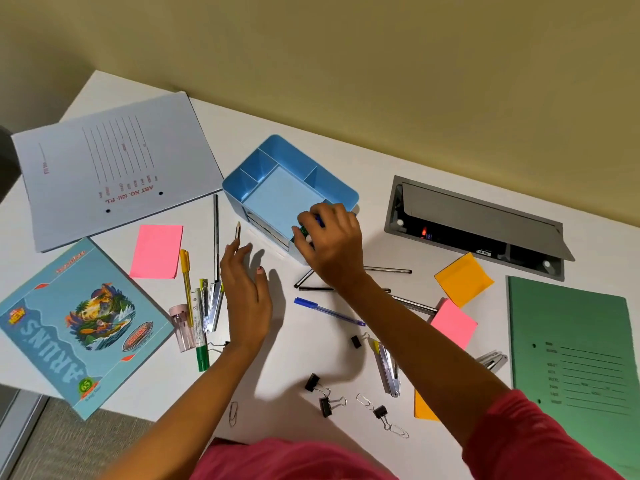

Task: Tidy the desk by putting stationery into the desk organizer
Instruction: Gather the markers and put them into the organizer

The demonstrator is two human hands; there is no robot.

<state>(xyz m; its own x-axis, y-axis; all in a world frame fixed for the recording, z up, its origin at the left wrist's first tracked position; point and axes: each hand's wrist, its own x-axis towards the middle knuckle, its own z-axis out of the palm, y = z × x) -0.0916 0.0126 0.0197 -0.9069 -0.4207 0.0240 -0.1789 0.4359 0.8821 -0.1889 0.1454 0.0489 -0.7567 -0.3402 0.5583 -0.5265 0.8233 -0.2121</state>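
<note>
1. Desk organizer (277, 174), pale blue with several compartments, sits on the white counter (311, 355) at about 12 o'clock from the person, tilted a little; the compartments that show look bare.
2. Progress reads as barely begun: pens, such as the blue pen (327, 310) at the centre, staplers, binder clips, paper clips and sticky-note pads lie scattered from 9 o'clock round to 3 o'clock.
3. Right hand (329, 244) is at the organizer's near corner, fingers curled tightly on a small cluster of items, green, white and blue; what they are I cannot tell.
4. Left hand (244, 292) hovers flat and spread at 10 o'clock, holding nothing, its fingertips near a pencil (237, 232).
</note>
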